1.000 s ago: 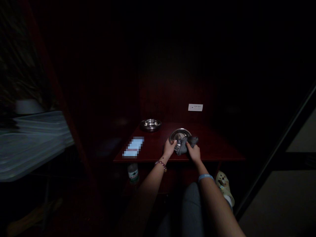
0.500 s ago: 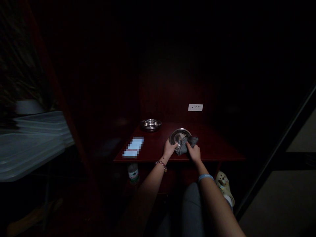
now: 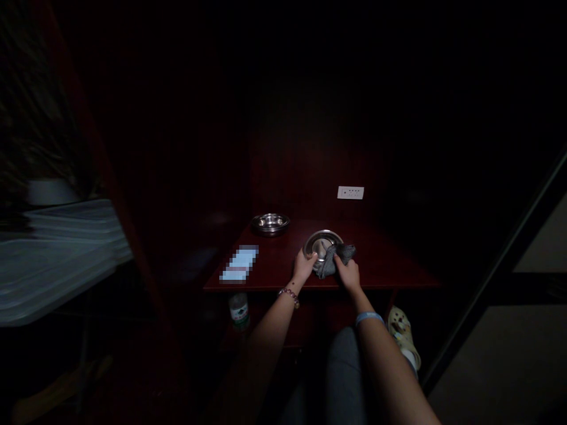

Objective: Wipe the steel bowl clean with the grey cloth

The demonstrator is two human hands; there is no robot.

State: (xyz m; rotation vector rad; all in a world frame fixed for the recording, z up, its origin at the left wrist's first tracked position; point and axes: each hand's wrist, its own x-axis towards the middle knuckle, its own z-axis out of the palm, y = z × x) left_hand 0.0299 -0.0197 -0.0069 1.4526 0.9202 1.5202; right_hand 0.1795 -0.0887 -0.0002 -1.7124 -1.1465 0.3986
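Observation:
A shiny round metal dish (image 3: 312, 242) is held tilted above the front of the dark red table (image 3: 376, 265). My left hand (image 3: 303, 265) grips its left edge, thumb over the rim. Bunched in my right hand (image 3: 348, 273) is a grey cloth (image 3: 328, 263), pressed against the right side of the dish. The cloth hides that part of the dish and some of my right fingers. Farther back on the left sits a small stack of metal dishes (image 3: 270, 224), apart from both hands.
A blurred-out bright rectangle (image 3: 240, 264) lies at the table's left front. Below stands a bottle with a green-and-white label (image 3: 240, 313). A white socket (image 3: 350, 193) is on the back wall. Clear plastic trays (image 3: 66, 260) are stacked at left; a clog (image 3: 401, 330) shows at lower right.
Hardly anything differs. Both hands keep their hold on the dish and the cloth in nearly the same place.

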